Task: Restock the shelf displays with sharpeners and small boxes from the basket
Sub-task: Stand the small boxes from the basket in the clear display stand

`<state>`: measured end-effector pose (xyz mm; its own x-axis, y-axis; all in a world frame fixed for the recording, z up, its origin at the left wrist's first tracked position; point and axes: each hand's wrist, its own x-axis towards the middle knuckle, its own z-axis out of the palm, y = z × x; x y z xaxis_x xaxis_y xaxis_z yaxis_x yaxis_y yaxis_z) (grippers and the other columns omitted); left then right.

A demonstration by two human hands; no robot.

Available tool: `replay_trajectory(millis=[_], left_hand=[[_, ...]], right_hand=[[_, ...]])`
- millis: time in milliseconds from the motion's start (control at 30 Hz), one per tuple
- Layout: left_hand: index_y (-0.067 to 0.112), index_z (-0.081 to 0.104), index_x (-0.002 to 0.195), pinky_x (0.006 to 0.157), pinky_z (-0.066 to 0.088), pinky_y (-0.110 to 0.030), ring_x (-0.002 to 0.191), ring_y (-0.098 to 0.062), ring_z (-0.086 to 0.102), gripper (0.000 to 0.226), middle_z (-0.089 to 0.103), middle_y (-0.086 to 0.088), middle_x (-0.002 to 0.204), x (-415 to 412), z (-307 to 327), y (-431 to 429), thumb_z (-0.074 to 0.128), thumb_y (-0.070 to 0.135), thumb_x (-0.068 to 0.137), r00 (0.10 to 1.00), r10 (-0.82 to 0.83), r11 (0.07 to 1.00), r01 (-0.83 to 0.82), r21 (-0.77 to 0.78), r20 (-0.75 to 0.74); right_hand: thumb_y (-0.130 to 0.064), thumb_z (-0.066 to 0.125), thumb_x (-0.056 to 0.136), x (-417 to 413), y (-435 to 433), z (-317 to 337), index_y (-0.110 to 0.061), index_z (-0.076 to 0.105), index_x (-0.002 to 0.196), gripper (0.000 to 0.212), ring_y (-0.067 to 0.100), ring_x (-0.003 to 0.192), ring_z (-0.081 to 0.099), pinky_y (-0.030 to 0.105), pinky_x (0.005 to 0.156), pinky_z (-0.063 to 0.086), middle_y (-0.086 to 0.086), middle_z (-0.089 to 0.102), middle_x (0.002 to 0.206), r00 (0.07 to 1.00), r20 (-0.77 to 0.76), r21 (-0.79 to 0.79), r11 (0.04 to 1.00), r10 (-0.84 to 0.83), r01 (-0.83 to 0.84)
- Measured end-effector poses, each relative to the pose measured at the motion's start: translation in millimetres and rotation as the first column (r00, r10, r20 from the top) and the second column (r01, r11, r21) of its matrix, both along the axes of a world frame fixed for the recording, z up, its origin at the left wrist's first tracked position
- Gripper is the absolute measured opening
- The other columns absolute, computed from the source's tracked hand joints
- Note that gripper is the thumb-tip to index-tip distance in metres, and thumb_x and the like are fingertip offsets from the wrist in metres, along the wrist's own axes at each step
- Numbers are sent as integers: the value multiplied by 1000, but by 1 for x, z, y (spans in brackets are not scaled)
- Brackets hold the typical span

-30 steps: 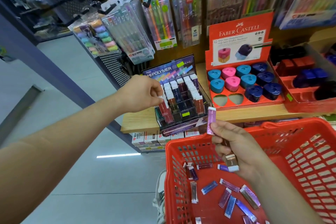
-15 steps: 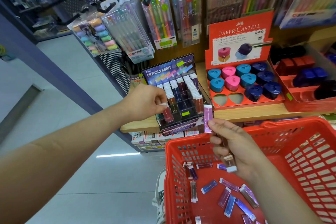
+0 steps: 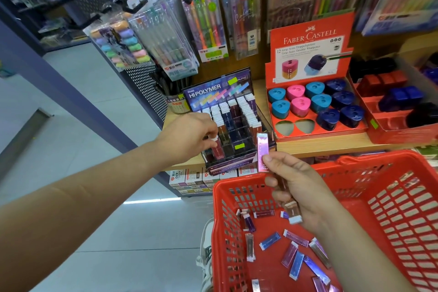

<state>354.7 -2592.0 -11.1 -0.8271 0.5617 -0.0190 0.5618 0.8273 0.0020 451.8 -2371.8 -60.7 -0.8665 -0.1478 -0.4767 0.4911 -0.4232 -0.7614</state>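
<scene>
- Left hand [image 3: 189,135] pinches a small box [image 3: 216,149] into the display [image 3: 233,130]; fingertips hidden.
- Right hand [image 3: 296,187] grips a pink box [image 3: 263,154]; another pokes out below.
- Basket [image 3: 379,197] cut off.

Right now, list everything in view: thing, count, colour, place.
Basket: one, red, lower right.
Small boxes: over a dozen, purple, blue and pink, loose on the basket floor.
Eraser display: one, dark purple, on the wooden shelf, rows partly filled.
Sharpener tray: one, red; ten sharpeners in teal, pink and navy, two front slots empty.
Second tray: one, red, far right, with red, blue and black items.
Pen packs: several, clear, hanging on hooks above.
Left hand: pushing a dark red box into the display's front row.
Right hand: holding a pink box upright and another below.
</scene>
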Motion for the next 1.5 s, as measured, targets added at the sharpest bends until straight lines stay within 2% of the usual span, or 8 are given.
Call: replay_trajectory(millis=[100, 200, 300, 433, 633, 933, 1200, 1500], left_hand=[[20, 73, 93, 78, 49, -33, 83, -10, 54, 26, 62, 8, 88, -1, 10, 9, 59, 43, 91, 997, 74, 997, -75, 37, 23], [14, 75, 95, 70, 55, -31, 69, -10, 62, 30, 72, 2, 81, 7, 23, 32, 57, 37, 93, 868, 188, 834, -388, 392, 459], [11, 73, 97, 64, 57, -26, 64, -12, 62, 22, 69, -4, 75, 17, 28, 46, 65, 29, 88, 672, 64, 698, -559, 448, 738], [2, 72, 93, 59, 56, -21, 60, -11, 65, 13, 69, -8, 69, 15, 31, 48, 70, 10, 83, 667, 42, 633, -594, 497, 744], [4, 71, 88, 64, 59, -23, 65, -16, 69, 5, 72, -10, 71, -16, 34, 21, 70, 6, 84, 787, 311, 445, -615, 651, 532], [11, 68, 86, 69, 60, -26, 70, -17, 72, 4, 72, -13, 77, -49, 20, 24, 68, 7, 87, 823, 389, 502, -565, 655, 413], [16, 74, 88, 77, 55, -24, 77, -11, 66, 11, 71, 2, 81, -70, 5, 40, 71, 26, 86, 903, 416, 775, -415, 477, 110], [14, 74, 95, 82, 54, -30, 83, -14, 63, 16, 70, 0, 89, -80, -3, 43, 68, 27, 88, 927, 374, 870, -340, 355, -28]], right_hand=[[-24, 74, 76, 1, -1, 3, -18, 70, 87, 13, 7, 48, 39, 17, 35, 29, 0, 47, 59, 999, -45, 63, 998, 11, -8], [-21, 73, 82, 2, -2, 5, -18, 72, 88, 6, 8, 48, 35, 18, 38, 27, 0, 42, 58, 996, -82, 136, 991, 22, -11], [-18, 73, 84, 1, -5, 7, -18, 73, 88, 4, 7, 48, 35, 18, 38, 28, -1, 41, 61, 990, -130, 166, 986, 52, -30], [-10, 68, 87, -1, -5, 9, -20, 73, 95, 13, 8, 51, 38, 18, 39, 30, 5, 49, 71, 990, -138, 123, 992, 20, -3], [17, 34, 82, -12, 14, 6, -16, 50, 125, 57, 16, 74, 59, 21, 49, 48, 21, 59, 115, 973, 150, -460, 859, -175, 226], [18, 31, 92, -19, 17, 8, -9, 41, 141, 58, 43, 102, 68, 47, 81, 57, 41, 61, 110, 967, 180, -514, 822, -178, 247], [-4, 47, 96, -19, 23, 7, 1, 57, 120, 27, 13, 54, 68, 14, 32, 43, 17, 71, 111, 976, 200, -372, 916, -80, 151], [-23, 60, 88, -22, 29, -1, -4, 65, 105, 26, 3, 39, 33, 13, 29, 23, 4, 67, 81, 989, 87, -191, 973, -117, 132]])
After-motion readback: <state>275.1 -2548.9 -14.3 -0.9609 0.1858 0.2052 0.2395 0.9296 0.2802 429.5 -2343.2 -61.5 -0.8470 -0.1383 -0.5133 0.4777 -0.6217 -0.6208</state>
